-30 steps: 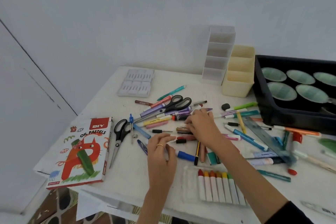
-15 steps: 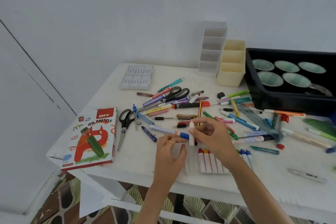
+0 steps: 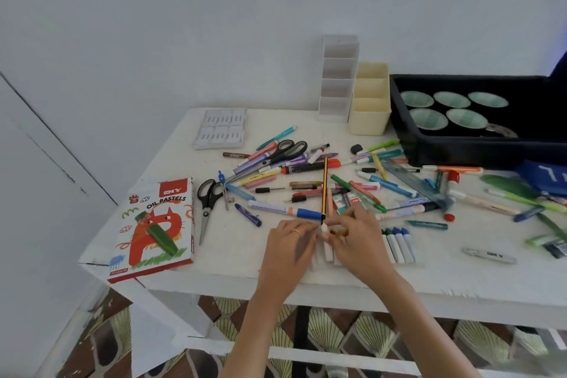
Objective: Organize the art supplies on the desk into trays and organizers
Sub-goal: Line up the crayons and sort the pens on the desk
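Note:
A clear pastel tray point(image 3: 399, 261) lies near the desk's front edge, with green and blue oil pastels point(image 3: 399, 244) showing at its right end. My right hand point(image 3: 359, 242) pinches a white pastel point(image 3: 327, 250) and sets it down at the tray's left end. My left hand point(image 3: 288, 248) rests on that left end, its fingertips touching the top of the pastel. Both hands hide the middle pastels. Pens, markers and a yellow-black pencil point(image 3: 324, 184) lie scattered just behind the hands.
An oil pastels box point(image 3: 153, 227) sits at the front left corner. Black scissors point(image 3: 208, 193) and a second pair point(image 3: 285, 150) lie among the pens. At the back stand a white organizer point(image 3: 339, 77), a cream organizer point(image 3: 369, 101) and a black tray point(image 3: 472, 156) of green dishes.
My right hand picked a white pastel out of the pile, carried it toward me and lowered it onto the tray. My left hand stayed by the tray's left end.

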A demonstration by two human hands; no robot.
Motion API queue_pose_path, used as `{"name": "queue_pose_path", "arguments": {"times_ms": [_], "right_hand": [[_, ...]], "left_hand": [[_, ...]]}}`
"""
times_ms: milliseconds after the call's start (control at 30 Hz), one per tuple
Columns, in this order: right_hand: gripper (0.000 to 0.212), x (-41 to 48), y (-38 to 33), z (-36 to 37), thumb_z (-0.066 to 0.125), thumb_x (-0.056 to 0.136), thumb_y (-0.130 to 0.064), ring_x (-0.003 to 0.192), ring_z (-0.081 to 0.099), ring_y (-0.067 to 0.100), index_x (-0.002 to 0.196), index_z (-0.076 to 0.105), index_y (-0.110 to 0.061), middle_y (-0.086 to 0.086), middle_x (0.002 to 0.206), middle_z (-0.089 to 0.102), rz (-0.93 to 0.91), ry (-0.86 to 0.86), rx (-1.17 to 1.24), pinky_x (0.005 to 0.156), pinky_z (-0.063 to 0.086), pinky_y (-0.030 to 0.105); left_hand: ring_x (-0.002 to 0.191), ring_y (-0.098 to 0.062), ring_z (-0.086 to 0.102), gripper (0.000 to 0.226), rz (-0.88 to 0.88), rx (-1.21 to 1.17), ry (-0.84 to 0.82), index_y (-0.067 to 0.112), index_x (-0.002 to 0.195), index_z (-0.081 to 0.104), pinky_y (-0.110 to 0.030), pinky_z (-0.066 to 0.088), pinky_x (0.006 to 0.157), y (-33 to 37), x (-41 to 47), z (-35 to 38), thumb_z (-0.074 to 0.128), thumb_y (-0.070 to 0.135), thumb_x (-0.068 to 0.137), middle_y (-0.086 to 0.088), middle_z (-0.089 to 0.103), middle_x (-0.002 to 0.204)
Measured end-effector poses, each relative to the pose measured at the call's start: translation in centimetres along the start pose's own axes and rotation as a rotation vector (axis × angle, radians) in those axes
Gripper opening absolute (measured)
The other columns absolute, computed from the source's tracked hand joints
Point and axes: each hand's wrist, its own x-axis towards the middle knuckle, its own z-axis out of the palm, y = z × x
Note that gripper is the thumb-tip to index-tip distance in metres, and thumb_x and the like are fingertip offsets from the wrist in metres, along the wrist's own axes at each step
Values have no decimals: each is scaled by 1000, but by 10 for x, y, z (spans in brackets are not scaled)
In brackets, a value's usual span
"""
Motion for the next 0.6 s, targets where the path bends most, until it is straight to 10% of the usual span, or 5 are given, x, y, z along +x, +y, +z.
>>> {"name": "queue_pose_path", "arguments": {"times_ms": [600], "right_hand": [[37,-31,4,19,37,90,-39,99,43,21,97,72,-30,0,105,63,-129,234,-356,78,33,39]], "left_hand": [[104,0,47,33,13,103,39,21,114,67,-19,38,91,3,-1,7,48,36,92,11,63,108]]}}
